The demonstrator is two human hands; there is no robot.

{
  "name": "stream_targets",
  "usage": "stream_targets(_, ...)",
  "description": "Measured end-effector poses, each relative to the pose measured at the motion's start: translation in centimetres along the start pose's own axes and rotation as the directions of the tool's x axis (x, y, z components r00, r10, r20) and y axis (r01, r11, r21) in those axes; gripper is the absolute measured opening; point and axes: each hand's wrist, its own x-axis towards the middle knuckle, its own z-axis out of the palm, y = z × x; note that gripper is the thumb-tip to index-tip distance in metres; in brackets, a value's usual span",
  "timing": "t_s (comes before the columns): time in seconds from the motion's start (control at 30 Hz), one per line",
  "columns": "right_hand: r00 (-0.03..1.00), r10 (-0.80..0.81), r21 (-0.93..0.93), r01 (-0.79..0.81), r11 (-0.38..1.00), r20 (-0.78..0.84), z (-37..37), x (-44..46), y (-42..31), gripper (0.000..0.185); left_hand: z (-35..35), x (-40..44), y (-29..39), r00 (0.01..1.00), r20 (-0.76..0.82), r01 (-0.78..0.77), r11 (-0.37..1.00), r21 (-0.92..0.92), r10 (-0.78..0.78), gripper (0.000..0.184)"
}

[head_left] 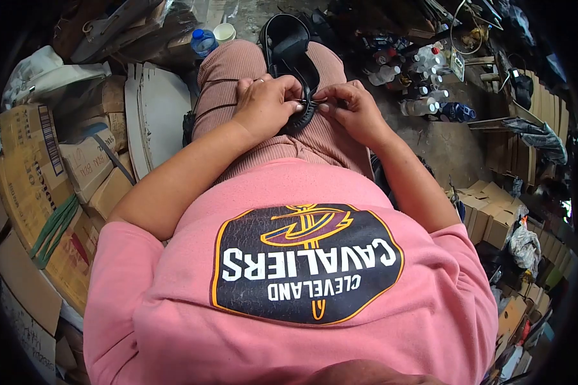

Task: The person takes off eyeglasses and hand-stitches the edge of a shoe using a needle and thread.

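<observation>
A black shoe [288, 40] lies on my lap between my thighs, its stitched rounded end [300, 120] towards me. My left hand [267, 104] is closed at the shoe's edge, thumb and fingers pinched on it. From the other side my right hand [354, 111] pinches a thin thread [320, 101] close against the same spot. The fingertips of both hands nearly meet over the shoe. Dark cords [219, 81] run across my left thigh towards my left hand. Whether a needle is between the fingers is too small to tell.
Cardboard boxes [35, 170] with a green strap [56, 232] are stacked at my left, beside a pale panel [153, 106]. A blue-capped container [203, 42] and a white cup [224, 33] stand ahead. Several plastic bottles [420, 106] crowd the floor ahead right; more cardboard [488, 208] lies at right.
</observation>
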Motion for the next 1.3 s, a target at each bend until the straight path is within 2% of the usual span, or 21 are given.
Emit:
stream_targets(0.1, 1.000, -0.014, -0.007, 0.014, 1.000, -0.023, -0.2, 0.4, -0.7, 0.018, 0.0, 0.6, -0.2, 0.999, 0.037, -0.029, 1.000, -0.004, 0.029, 0.012)
stream_targets(0.17, 0.990, -0.135, -0.085, 0.138, 0.987, 0.035, -0.5, 0.9, -0.7, 0.015, -0.5, 0.7, 0.1, 0.996, 0.067, -0.065, 0.998, 0.008, 0.064, 0.011)
stream_targets(0.23, 0.980, -0.201, -0.115, 0.200, 0.973, 0.001, -0.6, 1.3, -0.3, 0.013, -1.6, 0.9, 1.0, 0.966, 0.067, -0.259, 0.939, 0.228, 0.250, 0.011)
stream_targets(0.3, 0.963, -0.269, -0.148, 0.262, 0.954, -0.029, -0.7, 1.4, 0.1, 0.012, -2.2, 1.1, 0.9, 0.953, 0.078, -0.303, 0.921, 0.243, 0.293, 0.010)
stream_targets(0.4, 0.993, -0.115, 0.058, 0.113, 0.992, 0.034, -1.6, 0.9, 1.5, 0.013, -3.6, 0.6, -0.4, 0.942, 0.099, -0.334, 0.908, 0.252, 0.320, 0.007)
stream_targets(0.47, 0.989, 0.098, 0.418, -0.136, 0.898, 0.111, -2.2, 0.2, 2.2, 0.014, -3.7, 0.3, -0.7, 0.945, 0.112, -0.326, 0.914, 0.241, 0.308, 0.006)
stream_targets(0.53, 0.982, 0.131, 0.412, -0.175, 0.894, 0.134, -2.4, -0.5, 1.7, 0.015, -3.2, 0.3, -0.6, 0.959, 0.136, -0.273, 0.937, 0.219, 0.248, 0.006)
stream_targets(0.6, 0.994, 0.100, 0.372, -0.105, 0.922, 0.032, -2.4, -0.9, 0.9, 0.014, -2.9, 0.7, -0.3, 0.964, 0.182, -0.213, 0.972, 0.100, 0.193, 0.008)
stream_targets(0.67, 0.993, 0.109, 0.277, -0.119, 0.954, 0.052, -2.3, -1.9, 1.4, 0.016, -2.5, 1.0, 0.0, 0.961, 0.236, -0.145, 0.989, -0.018, 0.145, 0.010)
stream_targets(0.73, 0.991, 0.116, 0.177, -0.127, 0.976, 0.070, -2.9, -3.0, 1.6, 0.017, -2.2, 1.2, 0.1, 0.953, 0.246, -0.194, 0.980, 0.040, 0.179, 0.012)
stream_targets(0.8, 0.974, 0.166, 0.280, -0.204, 0.938, 0.155, -4.0, -4.1, 1.1, 0.016, -2.0, 1.4, -0.2, 0.928, 0.255, -0.309, 0.945, 0.110, 0.274, 0.012)
stream_targets(0.87, 0.997, -0.001, 0.271, -0.021, 0.962, 0.080, -5.4, -3.7, 0.7, 0.014, -2.0, 1.6, -0.2, 0.888, 0.277, -0.423, 0.889, 0.176, 0.368, 0.012)
stream_targets(0.93, 0.998, 0.031, 0.134, -0.023, 0.991, -0.061, -6.3, -1.6, 1.6, 0.016, -2.1, 1.7, 0.1, 0.856, 0.271, -0.497, 0.846, 0.194, 0.440, 0.011)
stream_targets(0.97, 0.990, -0.051, -0.155, 0.030, 0.987, -0.133, -6.1, -0.6, 2.4, 0.014, -2.0, 1.8, 0.3, 0.847, 0.275, -0.512, 0.837, 0.193, 0.455, 0.011)
stream_targets(1.0, 0.988, -0.049, -0.160, 0.026, 0.987, -0.144, -6.0, -0.3, 3.1, 0.014, -1.8, 1.6, 0.4, 0.855, 0.263, -0.502, 0.842, 0.200, 0.447, 0.010)
stream_targets(1.07, 0.955, 0.008, -0.358, -0.119, 0.926, -0.296, -5.7, 0.9, 3.8, 0.011, -2.0, 1.8, 0.3, 0.868, 0.234, -0.487, 0.845, 0.222, 0.438, 0.009)
stream_targets(1.1, 0.965, -0.091, -0.286, 0.018, 0.958, -0.246, -6.3, 0.9, 1.9, 0.011, -2.0, 1.7, 0.0, 0.873, 0.226, -0.476, 0.856, 0.200, 0.432, 0.008)
stream_targets(1.13, 0.967, -0.094, -0.279, 0.025, 0.960, -0.237, -6.5, 1.2, 0.2, 0.011, -1.9, 1.4, -0.2, 0.878, 0.228, -0.462, 0.870, 0.174, 0.421, 0.008)
stream_targets(1.2, 0.956, -0.196, -0.362, 0.266, 0.894, 0.218, -6.2, 1.1, -2.3, 0.011, -1.9, 1.5, -0.4, 0.882, 0.254, -0.445, 0.880, 0.167, 0.398, 0.008)
stream_targets(1.23, 0.942, -0.219, -0.528, 0.326, 0.784, 0.255, -5.3, 0.9, -3.1, 0.012, -1.8, 1.7, -0.5, 0.879, 0.248, -0.454, 0.874, 0.172, 0.408, 0.010)
stream_targets(1.3, 0.910, -0.143, -0.616, 0.373, 0.694, 0.389, -4.2, 1.5, -4.1, 0.012, -1.9, 2.0, -0.5, 0.877, 0.239, -0.463, 0.868, 0.180, 0.417, 0.012)
